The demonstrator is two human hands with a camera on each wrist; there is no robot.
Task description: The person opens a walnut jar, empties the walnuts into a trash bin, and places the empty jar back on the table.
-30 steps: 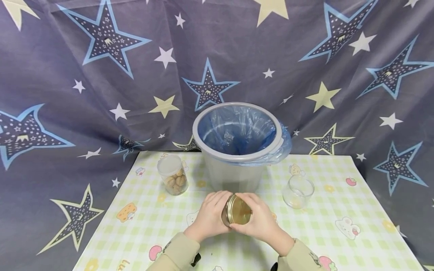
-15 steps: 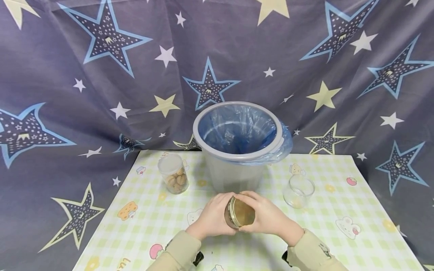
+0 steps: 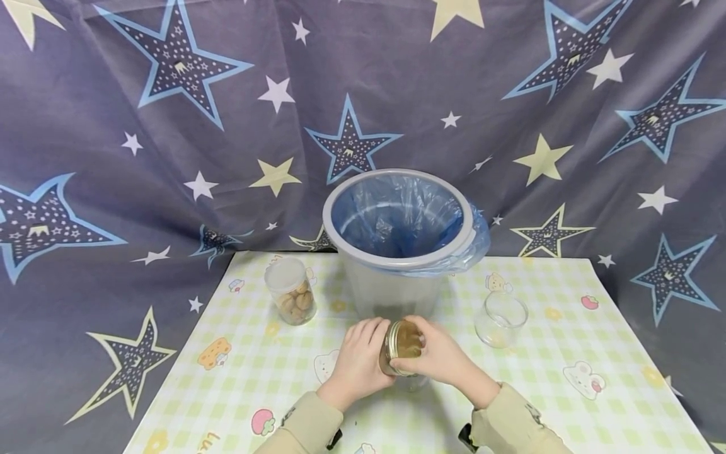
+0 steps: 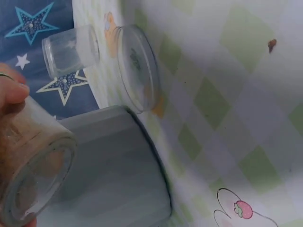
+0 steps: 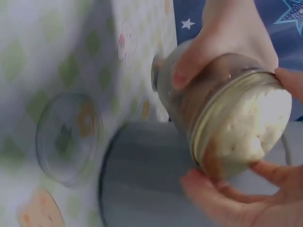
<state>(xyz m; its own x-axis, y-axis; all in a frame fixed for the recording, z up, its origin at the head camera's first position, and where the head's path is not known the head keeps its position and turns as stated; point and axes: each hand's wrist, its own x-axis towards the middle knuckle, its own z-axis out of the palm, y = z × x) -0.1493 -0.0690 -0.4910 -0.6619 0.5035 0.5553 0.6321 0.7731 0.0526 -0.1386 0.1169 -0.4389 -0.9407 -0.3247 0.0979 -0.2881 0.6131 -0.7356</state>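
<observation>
Held tilted above the table is a glass jar [image 3: 389, 360] with a gold screw lid [image 3: 409, 343]. My left hand [image 3: 358, 360] grips the jar's body; its clear round base [image 4: 40, 182] shows in the left wrist view. My right hand [image 3: 444, 358] holds the lid by its rim, thumb on the near side and fingers on the far side. In the right wrist view, the lid's shiny top [image 5: 248, 125] lies between those fingers [image 5: 215, 196], and the lid is still on the jar. Whether it is loose I cannot tell.
Right behind the hands stands a grey bin [image 3: 391, 293] lined with a blue bag [image 3: 476, 243]. A walnut-filled jar [image 3: 292, 296] stands left, an open clear glass jar [image 3: 500, 320] right. A clear shallow round piece [image 5: 68, 137] lies on the checked tablecloth [image 3: 227, 403] below the hands.
The jar has shifted slightly right and turned a little. My right hand first swung outward, then back with its fingers resettled on the lid. The clear piece beneath now shows in part.
</observation>
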